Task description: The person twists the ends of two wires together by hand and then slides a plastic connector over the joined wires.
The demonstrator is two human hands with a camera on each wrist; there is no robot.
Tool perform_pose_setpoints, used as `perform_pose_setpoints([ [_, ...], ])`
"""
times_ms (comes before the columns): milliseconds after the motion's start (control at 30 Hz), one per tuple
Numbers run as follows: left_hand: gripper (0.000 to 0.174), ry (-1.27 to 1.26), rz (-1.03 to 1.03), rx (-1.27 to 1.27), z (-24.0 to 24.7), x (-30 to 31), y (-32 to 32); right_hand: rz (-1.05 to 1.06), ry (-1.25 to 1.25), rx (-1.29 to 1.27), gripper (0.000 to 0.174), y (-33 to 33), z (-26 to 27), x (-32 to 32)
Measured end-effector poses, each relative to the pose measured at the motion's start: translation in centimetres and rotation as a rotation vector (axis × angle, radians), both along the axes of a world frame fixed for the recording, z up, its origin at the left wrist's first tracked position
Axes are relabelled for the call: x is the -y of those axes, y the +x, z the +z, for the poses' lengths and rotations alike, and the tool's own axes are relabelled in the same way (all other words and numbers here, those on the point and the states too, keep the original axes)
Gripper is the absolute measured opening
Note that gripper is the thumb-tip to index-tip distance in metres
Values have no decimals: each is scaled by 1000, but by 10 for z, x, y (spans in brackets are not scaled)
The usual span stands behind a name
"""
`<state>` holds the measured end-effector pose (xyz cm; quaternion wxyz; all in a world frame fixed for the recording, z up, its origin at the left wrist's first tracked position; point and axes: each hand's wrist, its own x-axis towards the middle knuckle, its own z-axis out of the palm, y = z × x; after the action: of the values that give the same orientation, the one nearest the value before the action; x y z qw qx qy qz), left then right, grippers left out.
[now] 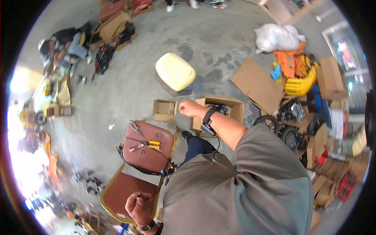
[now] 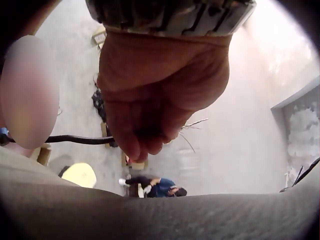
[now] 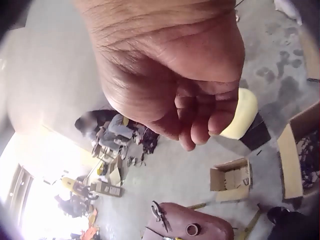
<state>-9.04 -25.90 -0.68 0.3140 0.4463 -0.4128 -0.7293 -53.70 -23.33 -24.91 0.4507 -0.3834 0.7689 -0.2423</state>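
Observation:
My left hand point(image 1: 138, 209) is low beside my body, above the lower brown chair seat. Its thumb and fingertips pinch the end of a black cable point(image 2: 82, 139), and thin bare wire strands point(image 2: 192, 125) poke out past the fingers. That cable point(image 1: 135, 167) runs back over the upper chair's padded seat point(image 1: 131, 139). Stretched forward, my right hand point(image 1: 190, 109) hangs between a small open carton point(image 1: 164, 117) and a larger cardboard box point(image 1: 237, 113). In the right wrist view its fingers point(image 3: 202, 122) are loosely curled and nothing shows in them.
On the upper seat lie pliers point(image 1: 134, 127), a yellow-handled tool point(image 1: 154, 144) and a ring-shaped roll point(image 1: 158, 135). A cream stool point(image 1: 175, 71) stands ahead. Flat cardboard point(image 1: 256, 82) and piled parts are at right; a seated person point(image 1: 76, 47) is far left.

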Motion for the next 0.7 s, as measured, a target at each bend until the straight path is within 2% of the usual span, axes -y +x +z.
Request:
perform_pose_setpoints([
  [133,21,9,-270,-79,-17,3,5,-192,-61,-147,21,15,28,-95],
  [167,22,47,-270,-131,-25,1,9,-222,-78,-195,21,25,41,-121],
  [233,23,32,-398,-142,-26,-7,8,-279,-142,-288,21,52,52,-169],
  [300,25,6,-505,-220,-32,-16,7,-320,-160,-242,20,87,73,-218],
  [367,23,-25,-588,-210,-33,-28,2,-356,-160,-188,20,133,115,-260],
  [433,19,-34,-656,-198,-27,-49,-10,-336,-143,-171,19,168,133,-294],
  [600,14,-133,-664,-59,5,-96,-41,-251,-406,-155,18,203,188,-319],
  [667,12,-182,-659,-111,10,-113,-54,-325,-424,69,21,205,213,-314],
  [700,12,-170,-658,-207,9,-121,-61,-294,-475,72,27,206,228,-310],
])
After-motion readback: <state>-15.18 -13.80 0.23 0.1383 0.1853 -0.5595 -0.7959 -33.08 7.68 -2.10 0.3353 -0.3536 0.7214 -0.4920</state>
